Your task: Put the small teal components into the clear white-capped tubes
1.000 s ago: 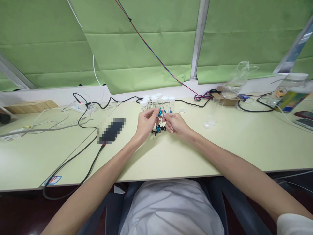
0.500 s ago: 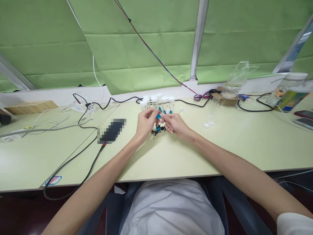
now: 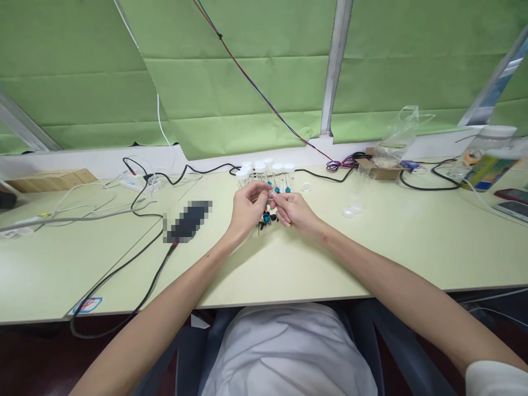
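Observation:
My left hand [image 3: 248, 204] and my right hand [image 3: 296, 210] meet over the table, fingertips almost touching. Both have thumb and forefinger pinched on something small, mostly hidden by the fingers. Just below them lies a little pile of small blue and black parts [image 3: 266, 218], some with thin legs. Behind my hands several clear tubes with white caps [image 3: 278, 167] stand upright in a cluster. Small blue pieces [image 3: 287, 190] show at the lower ends of some of these tubes. A loose white cap [image 3: 306, 187] lies flat to their right.
Clear tubes [image 3: 358, 190] stand farther right, beside a cardboard box [image 3: 383, 171] and a plastic bag [image 3: 398, 143]. Black cables [image 3: 154, 272] and a pixelated dark device [image 3: 190, 221] lie at left. Wooden blocks [image 3: 53, 180] sit at the far left; a large jar [image 3: 490, 157] is at right.
The blue part that showed between my fingertips is now hardly visible. My fingers have shifted slightly around it; the hands stay in nearly the same place.

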The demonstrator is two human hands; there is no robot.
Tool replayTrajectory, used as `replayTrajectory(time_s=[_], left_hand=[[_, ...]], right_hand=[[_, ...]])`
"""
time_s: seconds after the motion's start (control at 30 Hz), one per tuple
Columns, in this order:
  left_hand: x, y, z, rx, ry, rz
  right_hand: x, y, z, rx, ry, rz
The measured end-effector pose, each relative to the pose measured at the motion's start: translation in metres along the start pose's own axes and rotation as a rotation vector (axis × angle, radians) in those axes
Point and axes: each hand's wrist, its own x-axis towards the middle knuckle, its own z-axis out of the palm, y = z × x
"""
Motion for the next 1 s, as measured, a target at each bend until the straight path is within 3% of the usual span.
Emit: replayTrajectory(time_s=[0.47, 1.0], left_hand=[[-0.0037, -0.0014, -0.0001, 0.166, -0.003, 0.122], [-0.0091, 0.0018, -0.0012, 0.447, 0.008, 0.399]], right_hand=[[-0.0003, -0.0001, 0.0001, 0.054, 0.036, -0.005], [0.0, -0.0021, 0.0017, 0.06, 0.044, 0.016]])
